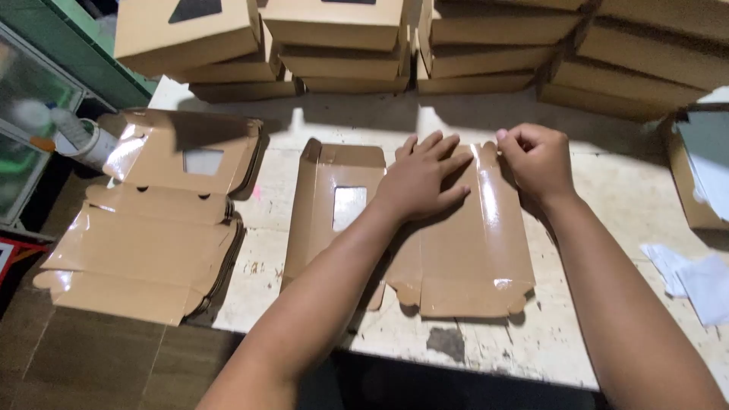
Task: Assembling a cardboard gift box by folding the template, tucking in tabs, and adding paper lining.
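1. We see the left hand (422, 177) lying flat on the unfolded box blank (456, 250), palm down. Its fingers are stretched out and only a little apart, and they press on the shiny brown card near the upper edge.

2. The right hand (536, 161) is at the upper right corner of the same blank. Its fingers are curled in and pinch the top edge of the card between the thumb and the fingertips. It is not an open hand; it is almost a loose fist around the edge.

3. The box blank lies flat in the middle of the white worn table (592, 334), directly in front of us. It has a small clear window (348, 206) in its left part, and a narrow side flap there stands slightly up.

4. To the left, a pile of flat blanks (144, 243) of the same kind hangs partly over the table edge. Both hands are well apart from it.

5. Along the back of the table stand stacks of finished brown boxes (471, 45).

6. At the right side we notice some white paper pieces (695, 277) on the table, near the right forearm.
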